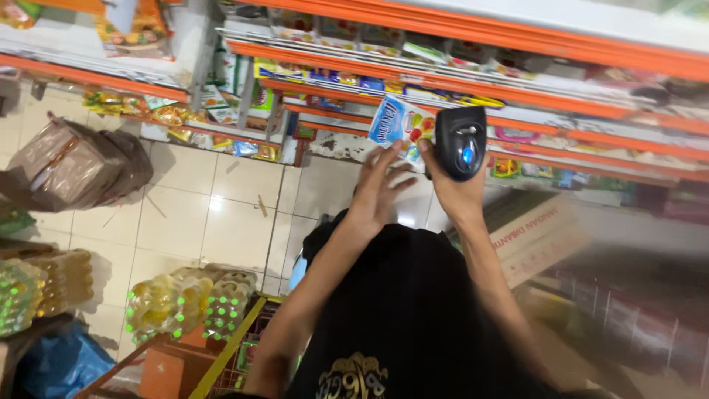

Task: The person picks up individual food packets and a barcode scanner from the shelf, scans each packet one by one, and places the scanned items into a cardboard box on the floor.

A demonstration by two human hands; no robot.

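**Scanner held beside a packet in a shop aisle**

Head view: a person in a dark top stands facing orange-edged shelves (473, 33) stocked with colourful packets. Both bare arms reach forward and up. The left hand (377, 185) has its fingers spread fairly wide, the tips resting against the lower edge of a small white and blue packet (399, 122) printed with fruit; whether the fingers pinch it or only steady it cannot be told. The packet sits upright just in front of the shelf edge, not yet pushed in among the other goods. The right hand (450, 188) is closed around the grip of a black handheld scanner (460, 142), raised just beside the packet on its right, a blue light glowing on its body.

As far as can be judged, the packet is up at the shelf and the scanner is next to it, but nothing shows whether a reading has been made.

Below the hands, an open cardboard box (535, 233) stands on the pale tiled floor (207, 214). To the left are shrink-wrapped bundles of yellow bottles with green caps (185, 299), and a taped brown parcel (70, 162) farther back
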